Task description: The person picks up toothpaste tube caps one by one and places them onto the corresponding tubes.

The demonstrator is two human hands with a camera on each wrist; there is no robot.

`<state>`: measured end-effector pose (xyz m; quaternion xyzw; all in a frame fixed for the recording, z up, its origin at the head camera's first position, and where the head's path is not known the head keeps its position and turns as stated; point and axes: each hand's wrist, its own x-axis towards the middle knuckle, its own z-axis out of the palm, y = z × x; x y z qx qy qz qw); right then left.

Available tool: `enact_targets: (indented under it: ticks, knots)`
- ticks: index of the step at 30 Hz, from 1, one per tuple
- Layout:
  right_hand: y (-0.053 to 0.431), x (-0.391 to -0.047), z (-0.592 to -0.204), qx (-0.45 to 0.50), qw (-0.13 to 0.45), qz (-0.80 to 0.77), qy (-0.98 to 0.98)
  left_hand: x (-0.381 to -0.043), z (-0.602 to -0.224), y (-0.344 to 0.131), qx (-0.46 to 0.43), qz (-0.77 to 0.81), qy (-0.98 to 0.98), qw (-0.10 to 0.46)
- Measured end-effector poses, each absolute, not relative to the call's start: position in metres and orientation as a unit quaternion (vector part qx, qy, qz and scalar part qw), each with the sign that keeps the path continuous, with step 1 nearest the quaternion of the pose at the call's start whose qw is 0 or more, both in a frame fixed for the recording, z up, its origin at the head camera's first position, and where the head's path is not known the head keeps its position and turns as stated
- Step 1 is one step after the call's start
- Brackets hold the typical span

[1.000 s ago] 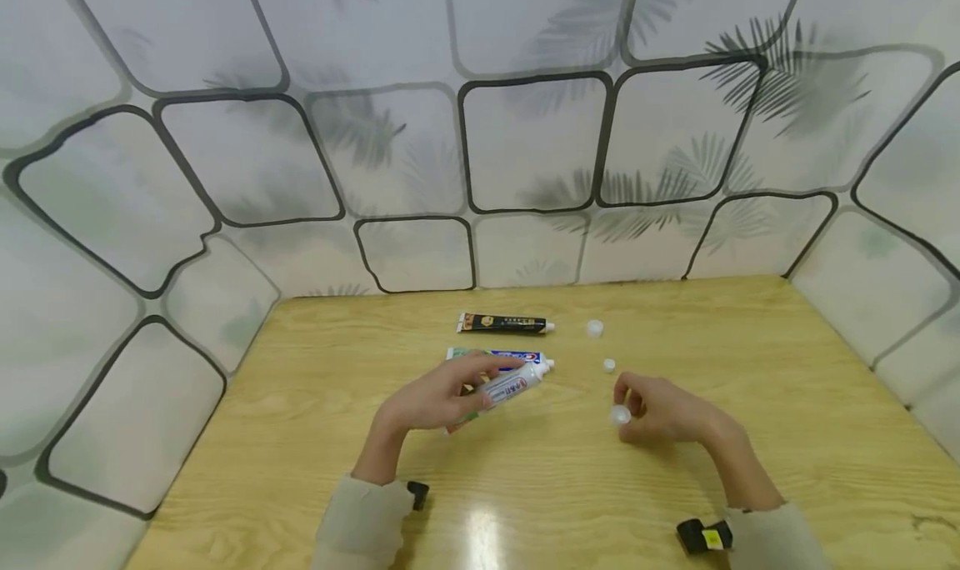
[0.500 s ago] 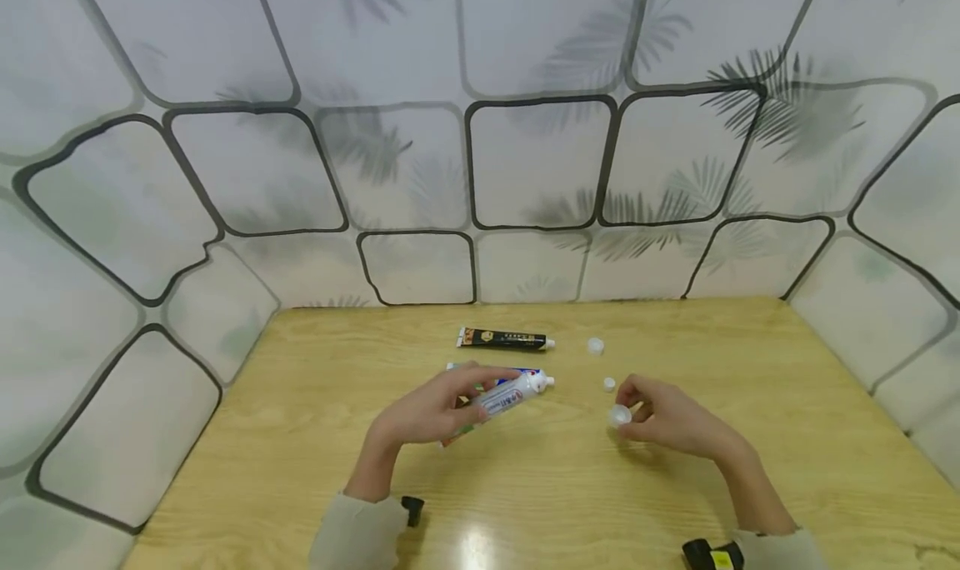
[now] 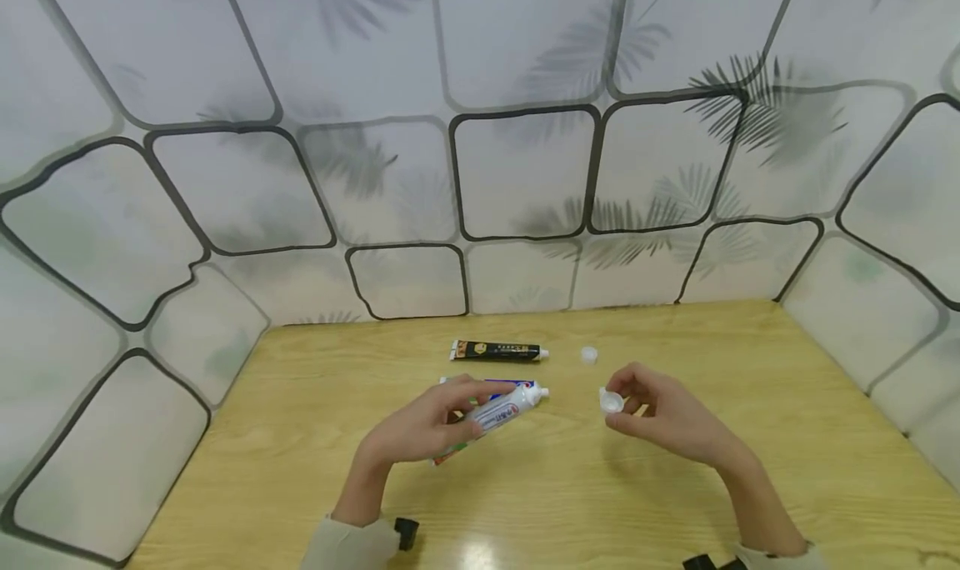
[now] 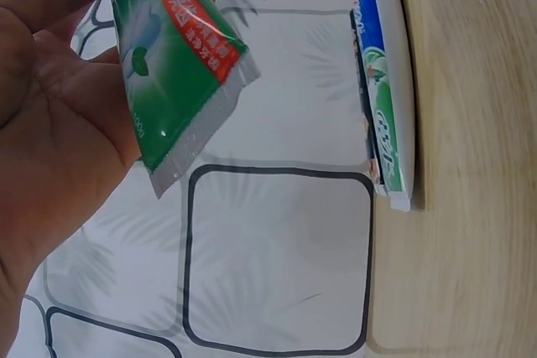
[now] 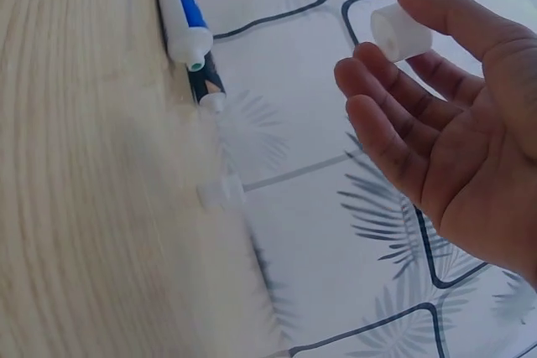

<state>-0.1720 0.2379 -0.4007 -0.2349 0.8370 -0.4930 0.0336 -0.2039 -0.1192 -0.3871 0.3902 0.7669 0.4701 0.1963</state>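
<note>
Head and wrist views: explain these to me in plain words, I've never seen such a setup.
There is no machine here, just a person's bare hands. The wide view comes from the head, looking forward and down; the two closer views come from each wrist. The left hand holds a tube with a green end. The right hand pinches a white cap. On the wooden table lie a black tube, a blue, white and green tube and another white cap.

Glossy tube [image 4: 172, 73]; matt plastic cap [image 5: 401, 33]; wooden tabletop [image 3: 300, 437]
</note>
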Motion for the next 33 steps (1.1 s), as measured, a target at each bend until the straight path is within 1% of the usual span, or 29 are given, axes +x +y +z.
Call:
enact_targets:
  ticks: [5, 14, 19, 27, 33]
  knots:
    - [0.234, -0.168, -0.395, -0.232, 0.01, -0.501, 0.834, -0.2, -0.381, -0.12, 0.409, 0.474, 0.757, 0.185]
    - [0.231, -0.164, -0.391, -0.244, 0.005, -0.541, 0.805, -0.192, -0.372, -0.125, 0.418, 0.502, 0.735, 0.184]
    - [0.224, -0.159, -0.387, -0.261, -0.014, -0.547, 0.795, -0.188, -0.372, -0.121, 0.432, 0.494, 0.736, 0.167]
    - [0.209, -0.153, -0.383, -0.258, -0.008, -0.55, 0.795, -0.185, -0.373, -0.117, 0.45, 0.456, 0.755, 0.138]
    - [0.201, -0.151, -0.38, -0.264, -0.036, -0.535, 0.802, -0.187, -0.369, -0.115, 0.453, 0.451, 0.756, 0.141]
